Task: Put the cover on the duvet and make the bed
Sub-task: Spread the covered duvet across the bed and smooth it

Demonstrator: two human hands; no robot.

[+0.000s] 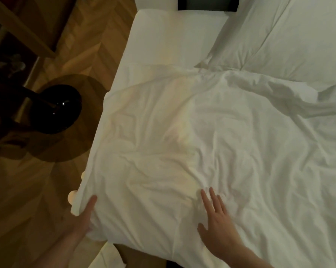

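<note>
The covered duvet (pixel 202 132) lay spread; smoothing looked under way. The left hand (pixel 86 211) pinched its edge, while the right hand (pixel 217 223) pressed flat, fingers spread. Next: sweep creases outward beyond that grip.

Duvet (pixel 211 142) – matt white cloth, creased; floor (pixel 97 41) left of it – wood parquet, w/ glossy black lamp base (pixel 59 108).

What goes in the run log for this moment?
stage: smoothing | left hand: gripping duvet edge | right hand: flat, open on duvet | pillow: at head
</note>
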